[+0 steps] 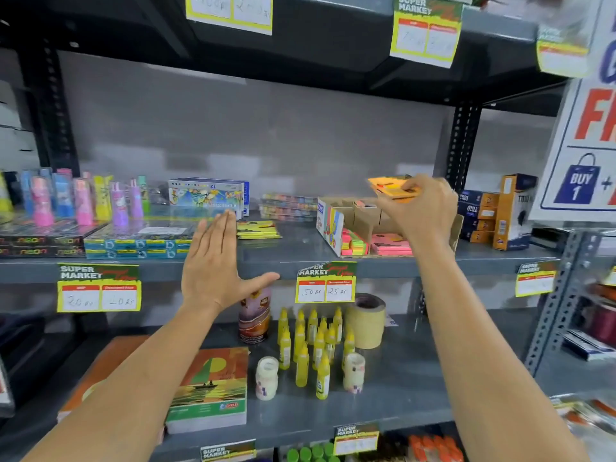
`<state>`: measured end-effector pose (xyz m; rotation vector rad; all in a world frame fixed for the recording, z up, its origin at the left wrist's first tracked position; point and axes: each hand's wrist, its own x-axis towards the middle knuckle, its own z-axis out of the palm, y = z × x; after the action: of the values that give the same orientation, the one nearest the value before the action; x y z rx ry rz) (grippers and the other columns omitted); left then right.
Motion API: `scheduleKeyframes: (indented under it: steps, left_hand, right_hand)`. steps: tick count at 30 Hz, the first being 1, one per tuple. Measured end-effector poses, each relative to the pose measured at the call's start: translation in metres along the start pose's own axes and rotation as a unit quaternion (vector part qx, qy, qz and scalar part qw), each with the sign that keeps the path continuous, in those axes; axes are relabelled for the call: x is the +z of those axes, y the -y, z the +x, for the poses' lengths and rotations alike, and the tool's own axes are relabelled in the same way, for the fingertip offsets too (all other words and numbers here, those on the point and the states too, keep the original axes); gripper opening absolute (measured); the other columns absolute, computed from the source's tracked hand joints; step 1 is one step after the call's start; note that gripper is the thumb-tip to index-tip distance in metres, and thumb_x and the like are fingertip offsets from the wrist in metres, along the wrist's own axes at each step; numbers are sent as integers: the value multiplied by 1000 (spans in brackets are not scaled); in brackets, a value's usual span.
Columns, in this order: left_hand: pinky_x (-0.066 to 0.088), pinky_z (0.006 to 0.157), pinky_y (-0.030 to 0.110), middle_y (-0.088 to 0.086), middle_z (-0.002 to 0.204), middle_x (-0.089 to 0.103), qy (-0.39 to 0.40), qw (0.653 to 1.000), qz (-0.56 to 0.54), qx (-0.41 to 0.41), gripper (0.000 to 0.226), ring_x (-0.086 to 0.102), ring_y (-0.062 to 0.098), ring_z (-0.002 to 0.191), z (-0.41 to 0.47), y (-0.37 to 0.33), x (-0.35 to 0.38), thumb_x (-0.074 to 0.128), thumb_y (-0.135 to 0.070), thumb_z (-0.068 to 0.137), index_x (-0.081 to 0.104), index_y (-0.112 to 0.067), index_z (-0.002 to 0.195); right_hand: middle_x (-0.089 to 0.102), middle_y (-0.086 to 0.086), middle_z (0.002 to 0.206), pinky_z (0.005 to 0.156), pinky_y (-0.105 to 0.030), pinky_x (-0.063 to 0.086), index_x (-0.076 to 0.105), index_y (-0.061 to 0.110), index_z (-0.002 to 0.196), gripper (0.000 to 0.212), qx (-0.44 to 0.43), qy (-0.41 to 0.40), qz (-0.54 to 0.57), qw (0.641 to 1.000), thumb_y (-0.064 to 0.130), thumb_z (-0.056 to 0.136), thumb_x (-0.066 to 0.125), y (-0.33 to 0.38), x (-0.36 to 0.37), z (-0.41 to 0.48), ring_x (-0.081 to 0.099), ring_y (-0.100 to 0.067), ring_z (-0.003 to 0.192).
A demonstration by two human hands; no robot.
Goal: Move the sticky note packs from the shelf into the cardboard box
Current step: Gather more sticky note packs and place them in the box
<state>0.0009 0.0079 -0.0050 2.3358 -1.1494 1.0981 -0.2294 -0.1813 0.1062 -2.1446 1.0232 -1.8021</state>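
Observation:
My right hand (423, 208) is shut on an orange sticky note pack (391, 187), held just above the open cardboard box (328, 225) on the middle shelf. Inside the box lie pink sticky note packs (390, 245) and green and pink ones (355, 243). A small stack of yellow sticky note packs (258, 229) rests flat on the shelf left of the box. My left hand (213, 261) is open and flat, fingers together and thumb out, hovering in front of the shelf edge just left of the yellow stack.
Colourful bottles (80, 201) and flat boxes fill the shelf's left side. Crayon boxes (208, 196) stand behind the yellow packs. Blue and orange cartons (500, 211) sit right of the box. Below are glue bottles (310, 341), a tape roll (365, 320) and a notebook (210, 391).

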Motion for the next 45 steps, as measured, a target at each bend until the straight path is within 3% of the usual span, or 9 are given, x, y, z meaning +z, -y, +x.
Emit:
scheduleKeyframes:
  steps: [8, 12, 19, 26, 32, 40, 43, 45]
  left_hand:
    - [10, 122, 41, 21, 153, 35, 1, 1000, -13, -4, 127, 33, 33, 142, 0, 0, 0, 31, -93, 68, 29, 5, 148]
    - [9, 122, 40, 21, 152, 37, -6, 1000, -16, 0, 126, 35, 34, 141, 1, 1, 0, 31, -93, 68, 30, 5, 148]
    - [12, 122, 42, 22, 152, 37, -9, 1000, -13, 0, 126, 36, 35, 140, 0, 0, 0, 31, -93, 68, 31, 5, 147]
    - [8, 122, 39, 22, 152, 37, -5, 1000, -14, -1, 126, 37, 35, 140, 2, -1, 1, 32, -93, 68, 30, 5, 148]
    - [9, 122, 40, 21, 152, 37, -2, 1000, -10, -5, 126, 36, 34, 140, 1, -1, -1, 28, -93, 69, 30, 5, 148]
    - [7, 122, 39, 20, 153, 37, 15, 1000, -11, -8, 125, 35, 32, 141, -2, 0, -7, 30, -93, 70, 30, 4, 148]
    - [6, 122, 38, 19, 153, 37, 15, 1000, -11, -6, 125, 34, 32, 142, -2, -2, -8, 29, -93, 70, 30, 4, 148]
    - [9, 122, 39, 19, 153, 36, 9, 1000, -11, -7, 125, 34, 31, 142, -1, -2, -7, 28, -93, 70, 30, 4, 148]
  right_hand:
    - [72, -8, 85, 87, -42, 46, 72, 9, 84, 44, 41, 62, -47, 996, 48, 66, 77, -39, 25, -20, 61, -29, 91]
    - [67, -13, 93, 86, -41, 46, 72, 8, 92, 52, 44, 82, -85, 992, 52, 66, 76, -47, 33, -28, 57, -31, 92]
    - [67, -10, 97, 70, -34, 47, 72, 13, 103, 70, 40, 88, -167, 981, 73, 69, 60, -53, 36, -33, 58, -30, 92]
    - [69, -9, 98, 69, -37, 52, 73, 18, 102, 61, 14, 82, -170, 982, 70, 77, 54, -58, 24, -43, 62, -33, 94]
    - [70, -8, 100, 68, -34, 47, 73, 18, 106, 61, -7, 98, -208, 973, 69, 82, 48, -58, 33, -43, 55, -32, 103]
    - [70, -9, 111, 82, -42, 45, 72, 22, 113, 61, -32, 102, -227, 968, 66, 86, 37, -64, 36, -45, 52, -36, 107]
    - [68, -8, 110, 80, -42, 45, 70, 18, 111, 67, -31, 71, -213, 974, 65, 83, 30, -59, 31, -43, 52, -39, 104]
    - [66, -10, 116, 81, -41, 45, 67, 15, 114, 64, -50, 27, -182, 982, 62, 83, 37, -43, 26, -39, 53, -40, 106]
